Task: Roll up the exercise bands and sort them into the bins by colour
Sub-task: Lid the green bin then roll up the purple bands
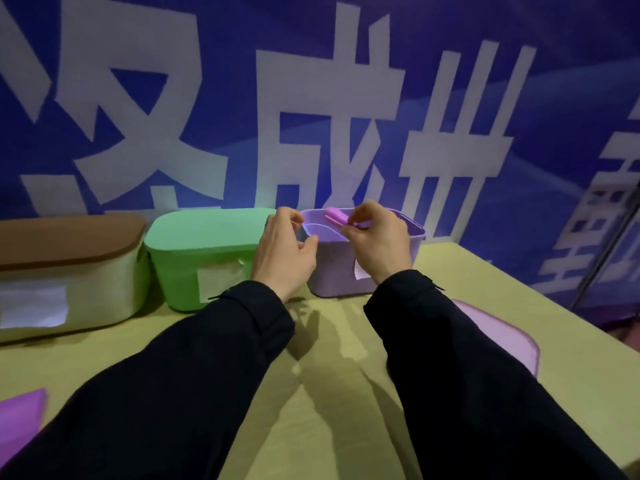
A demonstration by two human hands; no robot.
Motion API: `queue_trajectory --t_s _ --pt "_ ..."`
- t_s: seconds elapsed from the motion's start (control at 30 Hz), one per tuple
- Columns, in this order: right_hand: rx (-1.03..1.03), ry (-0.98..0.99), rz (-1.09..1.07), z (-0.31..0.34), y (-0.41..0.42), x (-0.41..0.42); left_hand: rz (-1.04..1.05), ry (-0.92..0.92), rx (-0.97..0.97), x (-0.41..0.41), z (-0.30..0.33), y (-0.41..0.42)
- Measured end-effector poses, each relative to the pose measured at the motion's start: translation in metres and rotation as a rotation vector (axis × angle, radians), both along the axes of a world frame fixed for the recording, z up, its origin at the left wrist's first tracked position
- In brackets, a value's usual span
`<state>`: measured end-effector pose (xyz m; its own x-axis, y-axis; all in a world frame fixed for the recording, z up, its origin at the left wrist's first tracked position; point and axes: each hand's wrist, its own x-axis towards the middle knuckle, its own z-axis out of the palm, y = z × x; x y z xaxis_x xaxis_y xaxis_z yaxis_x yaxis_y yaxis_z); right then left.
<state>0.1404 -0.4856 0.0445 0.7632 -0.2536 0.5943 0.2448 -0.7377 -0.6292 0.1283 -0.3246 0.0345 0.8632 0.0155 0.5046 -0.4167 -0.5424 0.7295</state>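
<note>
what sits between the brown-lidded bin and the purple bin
The green bin, lid on, stands between the brown-lidded bin and the purple bin, seen in the head view.

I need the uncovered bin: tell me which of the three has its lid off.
The purple bin, rightmost. The green bin and beige bin are lidded.

Large white characters on the blue banner include "成"; the labels on the bins look blank.

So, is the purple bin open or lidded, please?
Open: the purple bin's inside shows between the hands, and a purple lid lies on the table.
</note>
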Motion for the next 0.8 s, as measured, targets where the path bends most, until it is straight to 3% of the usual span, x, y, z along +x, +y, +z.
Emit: queue_trajectory --t_s 0.2,0.37,0.6,0.8 --pt "-0.085 0.071 -0.056 -0.023 0.003 0.027 -0.086 0.082 0.059 0.012 -0.017 0.002" --pt "-0.150 -0.008 -0.032 -0.019 0.019 0.015 -0.100 0.027 0.105 0.007 -0.016 0.007" --pt "-0.035 0.006 0.169 -0.009 0.070 -0.039 -0.013 0.010 0.095 -0.034 -0.004 0.048" --pt "-0.101 0.083 0.384 -0.020 0.165 -0.087 0.069 0.057 0.120 -0.103 -0.014 0.158"
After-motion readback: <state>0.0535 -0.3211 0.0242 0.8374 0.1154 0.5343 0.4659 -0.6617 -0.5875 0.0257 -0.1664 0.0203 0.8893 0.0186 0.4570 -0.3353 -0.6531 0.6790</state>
